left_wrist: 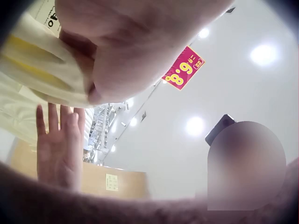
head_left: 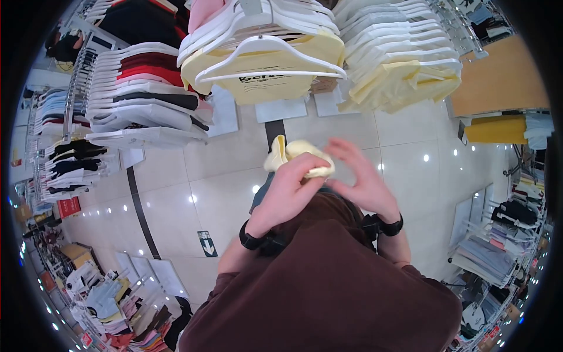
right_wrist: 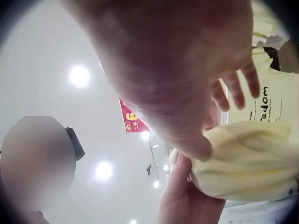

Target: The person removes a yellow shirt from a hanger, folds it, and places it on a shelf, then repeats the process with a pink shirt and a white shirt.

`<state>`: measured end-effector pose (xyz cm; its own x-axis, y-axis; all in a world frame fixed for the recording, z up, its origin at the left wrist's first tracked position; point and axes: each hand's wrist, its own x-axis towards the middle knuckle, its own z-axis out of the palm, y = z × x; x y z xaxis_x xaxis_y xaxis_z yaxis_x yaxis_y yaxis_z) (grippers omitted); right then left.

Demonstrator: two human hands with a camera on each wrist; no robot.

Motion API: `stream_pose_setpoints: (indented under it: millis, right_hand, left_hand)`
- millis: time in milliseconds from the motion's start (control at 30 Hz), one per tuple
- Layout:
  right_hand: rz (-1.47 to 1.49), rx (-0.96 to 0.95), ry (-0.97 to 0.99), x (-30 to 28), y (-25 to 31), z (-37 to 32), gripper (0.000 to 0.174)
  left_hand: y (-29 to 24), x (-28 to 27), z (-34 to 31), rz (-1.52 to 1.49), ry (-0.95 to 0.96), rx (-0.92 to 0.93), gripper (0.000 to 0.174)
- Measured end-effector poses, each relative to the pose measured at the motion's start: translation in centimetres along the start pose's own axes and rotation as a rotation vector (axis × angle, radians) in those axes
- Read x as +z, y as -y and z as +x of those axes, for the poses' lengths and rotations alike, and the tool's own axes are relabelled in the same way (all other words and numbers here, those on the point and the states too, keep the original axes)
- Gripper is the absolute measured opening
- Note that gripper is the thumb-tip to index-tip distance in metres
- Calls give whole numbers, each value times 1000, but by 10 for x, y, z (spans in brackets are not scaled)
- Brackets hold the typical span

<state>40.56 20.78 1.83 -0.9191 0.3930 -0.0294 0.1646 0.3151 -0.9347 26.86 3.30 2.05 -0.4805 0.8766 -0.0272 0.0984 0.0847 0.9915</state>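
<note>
A bunched, pale yellow garment (head_left: pixel 275 155) is held in front of the person's waist, its folds hiding its full shape. My left hand (head_left: pixel 291 186) grips it, with the thumb on the near side, as the right wrist view also shows. To the right of the cloth, my right hand (head_left: pixel 365 183) has its fingers spread and slightly blurred. In the right wrist view the thumb of that hand overlaps the edge of the yellow cloth (right_wrist: pixel 247 163). The left wrist view shows its fingers extended beneath the folds.
Ahead, a white hanger (head_left: pixel 270 75) hangs before a yellow printed shirt (head_left: pixel 264 91). More yellow shirts (head_left: pixel 404 85) hang to its right, and red, dark and white clothes (head_left: pixel 146 97) to the left. A wooden panel (head_left: pixel 498 79) stands far right. Tiled floor (head_left: pixel 217 176) lies below.
</note>
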Motion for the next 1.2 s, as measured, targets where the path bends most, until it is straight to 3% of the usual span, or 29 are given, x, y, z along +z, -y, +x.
stream_pose_setpoints:
  millis: [67,167,367,500,700,1033,1100,1200]
  right_hand:
    - [-176,-112,185,11,4,2,47]
    - [-150,-82,209,18,-5,3,37]
    - [3,34,272,14,-2,-1,24]
    - [65,39,199,18,3,1,24]
    - [99,-11,139,23,1,-1,23]
    - [69,62,166,10,8,2,23]
    - [72,96,183,9,7,2,24]
    - [75,111,156,10,4,2,25]
  left_hand:
    - [-5,-2,2,69,85,41,23]
    - [-9,-6,3,207,176,52,22]
    - [-1,-10,1,101,56,-69,30]
    - [11,-21,3,-9,88,-248,28]
    - [23,-33,8,54,171,-297,18]
    - [21,-27,11,91,213,-244,21]
    - [23,-27,10,-103,181,-247,21]
    - [18,-27,10,-146,190,-316,24]
